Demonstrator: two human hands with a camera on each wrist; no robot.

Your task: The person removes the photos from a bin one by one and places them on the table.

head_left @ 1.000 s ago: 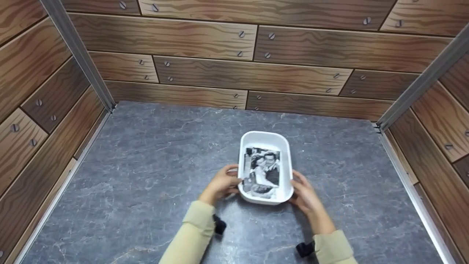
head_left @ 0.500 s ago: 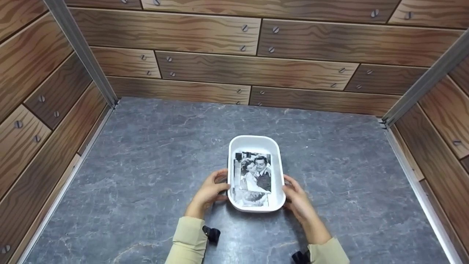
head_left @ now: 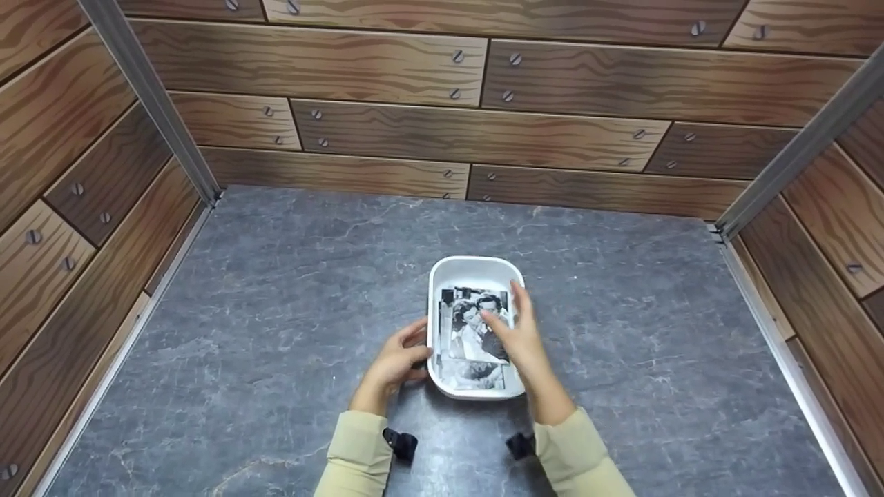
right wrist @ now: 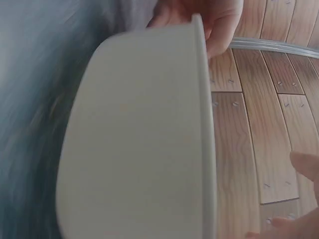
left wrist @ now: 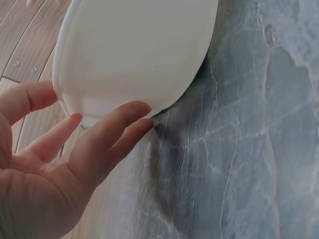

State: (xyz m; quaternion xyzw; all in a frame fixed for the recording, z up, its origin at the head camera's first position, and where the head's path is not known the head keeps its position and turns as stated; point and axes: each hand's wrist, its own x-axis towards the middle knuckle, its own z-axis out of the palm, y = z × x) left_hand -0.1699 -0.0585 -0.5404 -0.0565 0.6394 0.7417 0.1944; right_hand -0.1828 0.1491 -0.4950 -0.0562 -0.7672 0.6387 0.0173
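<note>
A white plastic tub [head_left: 476,273] with rounded corners stands on the table, slightly nearer to me than the middle. Inside lie black-and-white photos, overlapping; the top photo [head_left: 476,342] shows two people, and part of a lower photo [head_left: 476,377] sticks out at the near end. My left hand [head_left: 394,362] holds the tub's left side, its thumb at the rim and its other fingers low on the outer wall, as the left wrist view shows. Over the right rim reaches my right hand [head_left: 530,348], thumb and fingers spread above the photos. Whether its thumb touches the top photo, I cannot tell.
The grey marbled tabletop [head_left: 311,276] stretches around the tub. Wood-patterned panels form a back wall [head_left: 387,138] and side walls, with metal strips at the corners. Each sleeve has a black wrist camera [head_left: 400,444] by its cuff.
The tub came nearer and slightly left, then stopped. My right hand let go of its right side and moved in over the photos. The left hand stayed on the tub.
</note>
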